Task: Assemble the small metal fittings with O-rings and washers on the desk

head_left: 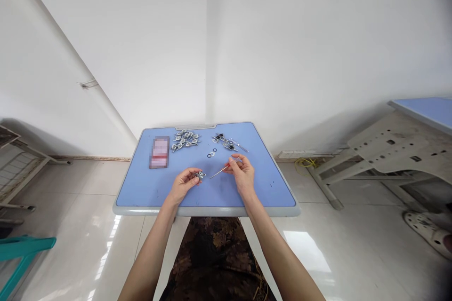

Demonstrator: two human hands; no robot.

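Note:
My left hand [185, 183] pinches a small silvery metal part [200, 175] between thumb and fingers, low over the blue desk. Opposite it, my right hand [241, 172] is closed around the red handle of a screwdriver [219, 171]. The thin shaft points down and left, its tip a short way from the metal part and apart from it. Just beyond the hands lie a few small rings [212, 154], dark and pale. What exactly the metal part is cannot be made out.
A pile of similar metal parts [185, 139] lies at the back of the blue desk [141, 190]. A second group [225, 141], with black pieces, sits back right. A blurred pinkish rectangle [160, 152] is at left. Another desk [423, 108] and a green stool [26, 247] stand beside.

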